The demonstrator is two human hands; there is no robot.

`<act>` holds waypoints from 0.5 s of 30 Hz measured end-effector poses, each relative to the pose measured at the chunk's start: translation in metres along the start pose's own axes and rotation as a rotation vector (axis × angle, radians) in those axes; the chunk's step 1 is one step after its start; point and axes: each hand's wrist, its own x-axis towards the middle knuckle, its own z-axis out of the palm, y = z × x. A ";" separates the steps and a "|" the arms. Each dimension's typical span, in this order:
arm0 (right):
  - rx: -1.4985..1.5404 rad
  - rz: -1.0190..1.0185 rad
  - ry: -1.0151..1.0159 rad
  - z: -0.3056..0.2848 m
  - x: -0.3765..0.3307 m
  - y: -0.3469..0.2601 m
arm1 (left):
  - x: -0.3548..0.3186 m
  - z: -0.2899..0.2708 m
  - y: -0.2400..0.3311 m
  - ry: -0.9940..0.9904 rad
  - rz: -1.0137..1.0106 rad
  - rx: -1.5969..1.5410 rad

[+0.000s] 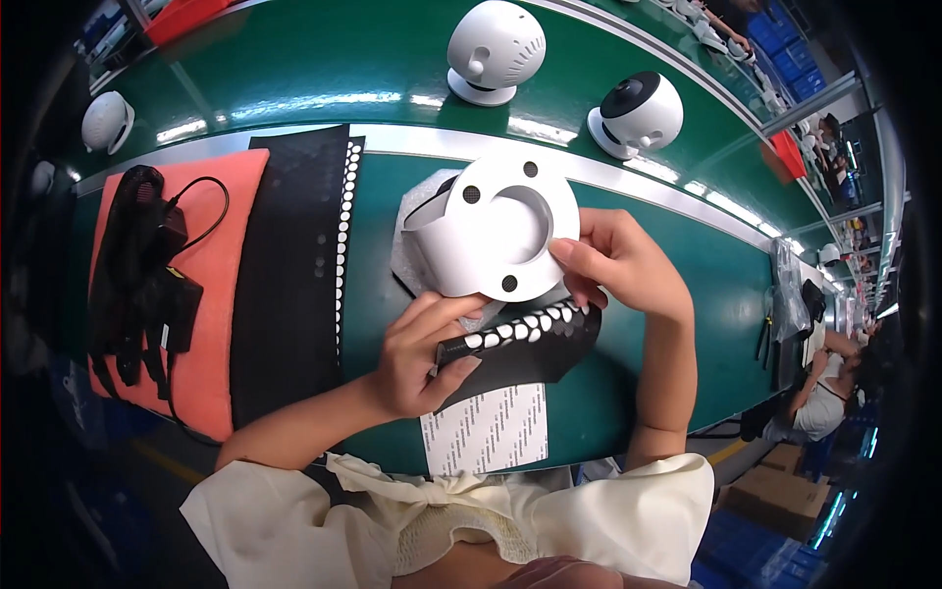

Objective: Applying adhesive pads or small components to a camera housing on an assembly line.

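A white camera body with a round ring base is tilted up in front of me, its ring facing me. Three dark round pads show on the ring. My right hand grips the ring's right side, thumb pressed on its face; whether a pad lies under the thumb is hidden. In my left hand is a curled black sheet of round pads, with a row of white dots along its upper edge. The left fingertips touch the underside of the camera body. Behind it lies clear bubble wrap.
On the left, power adapters with cables lie on orange foam, beside a large black dotted sheet. White printed paper lies near me. White cameras stand on the green conveyor. Another person sits at far right.
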 end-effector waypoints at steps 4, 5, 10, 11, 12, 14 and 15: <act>0.172 -0.081 -0.035 0.004 0.007 0.010 | 0.002 -0.001 0.000 0.039 -0.006 0.002; 0.171 -0.081 -0.033 0.004 0.007 0.013 | 0.002 -0.001 0.000 0.039 -0.005 0.001; 0.292 -0.167 -0.062 0.008 0.008 0.018 | 0.001 -0.002 0.000 0.021 -0.030 0.009; 0.294 -0.167 -0.059 0.009 0.008 0.019 | 0.000 -0.003 -0.001 0.018 -0.030 0.008; 0.314 -0.169 -0.063 0.010 0.008 0.019 | -0.002 -0.003 -0.002 0.003 -0.018 0.031; 0.335 -0.172 -0.064 0.009 0.009 0.021 | -0.002 -0.003 -0.004 -0.014 -0.005 0.054; 0.349 -0.175 -0.072 0.009 0.009 0.023 | -0.002 -0.002 -0.004 -0.016 -0.006 0.058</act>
